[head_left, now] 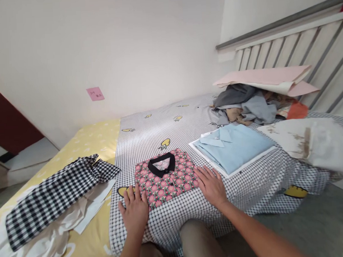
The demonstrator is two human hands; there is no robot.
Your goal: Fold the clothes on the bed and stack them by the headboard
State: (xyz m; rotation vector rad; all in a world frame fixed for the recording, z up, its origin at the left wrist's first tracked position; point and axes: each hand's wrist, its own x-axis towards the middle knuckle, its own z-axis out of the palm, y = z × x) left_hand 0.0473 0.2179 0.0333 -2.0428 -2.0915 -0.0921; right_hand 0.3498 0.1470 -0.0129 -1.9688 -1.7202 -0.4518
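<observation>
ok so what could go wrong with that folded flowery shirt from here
The left hand and right hand lie at opposite sides of the flowery shirt, so pushing inward might crease or bunch it. The folded light blue shirt lies close beyond the right hand, so a wide sweep that way could knock it askew.

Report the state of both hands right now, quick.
Left hand: open, palm down at the left edge of the floral shirt, gripping nothing.
Right hand: open, palm down at its right edge, gripping nothing.
</observation>
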